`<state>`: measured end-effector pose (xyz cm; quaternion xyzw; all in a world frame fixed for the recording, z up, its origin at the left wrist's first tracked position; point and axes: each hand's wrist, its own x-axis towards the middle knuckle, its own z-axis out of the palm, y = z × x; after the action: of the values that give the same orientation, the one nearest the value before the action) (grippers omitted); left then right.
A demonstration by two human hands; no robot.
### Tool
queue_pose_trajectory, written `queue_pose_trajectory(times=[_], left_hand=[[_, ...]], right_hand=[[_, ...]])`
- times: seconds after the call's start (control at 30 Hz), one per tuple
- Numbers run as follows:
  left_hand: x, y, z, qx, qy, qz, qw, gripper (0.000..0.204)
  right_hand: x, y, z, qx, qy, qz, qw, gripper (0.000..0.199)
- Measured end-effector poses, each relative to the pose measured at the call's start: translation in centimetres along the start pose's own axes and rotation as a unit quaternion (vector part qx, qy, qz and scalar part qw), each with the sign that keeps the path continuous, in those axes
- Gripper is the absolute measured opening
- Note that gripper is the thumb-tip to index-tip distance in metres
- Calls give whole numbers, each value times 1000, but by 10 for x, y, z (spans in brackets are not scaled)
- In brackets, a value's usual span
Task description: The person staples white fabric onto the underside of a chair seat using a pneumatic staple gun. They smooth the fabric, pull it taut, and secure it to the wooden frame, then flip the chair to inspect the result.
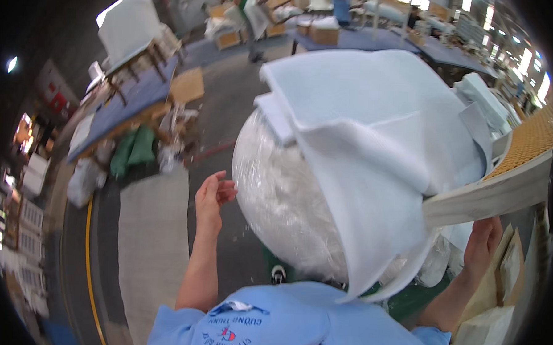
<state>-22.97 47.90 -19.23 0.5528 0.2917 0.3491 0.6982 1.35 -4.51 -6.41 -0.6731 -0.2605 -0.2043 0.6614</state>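
Your left hand (211, 200) was raised just beside the plastic-wrapped bundle (281, 197), fingers half-curled, apart; your right hand (483, 240) was beneath the pale rail (491, 197), grip impossible to tell.

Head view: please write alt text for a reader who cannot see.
A person's left hand is beside a plastic-wrapped bundle draped with white sheets; the right hand is just below a pale curved frame, its grip unclear.

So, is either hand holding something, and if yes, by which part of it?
The left hand seems to hold nothing. The right hand is at the lower edge of the pale curved frame; whether it grips cannot be told.
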Motion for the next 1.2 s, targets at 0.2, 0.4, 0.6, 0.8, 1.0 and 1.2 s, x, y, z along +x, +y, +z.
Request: queue_pose_trajectory(times=[0.2,0.4,0.6,0.8,1.0,1.2], left_hand=[[93,51,47,-16,-82,25,996,48],[137,120,94,-33,-140,174,974,49],[214,206,149,33,-227,227,946,50],[302,222,249,239,-399,145,873,52],[326,171,334,405,-576,-12,710,73],[349,133,344,290,-660,-148,678,79]], right_hand=[[-19,-65,68,38,-78,14,996,85],[-20,-71,129,104,37,1,994,83],[-22,-56,148,86,136,10,987,67],[-22,-48,157,49,219,35,974,56],[-22,-43,153,-68,251,51,964,53],[-17,-47,159,-168,307,59,935,47]])
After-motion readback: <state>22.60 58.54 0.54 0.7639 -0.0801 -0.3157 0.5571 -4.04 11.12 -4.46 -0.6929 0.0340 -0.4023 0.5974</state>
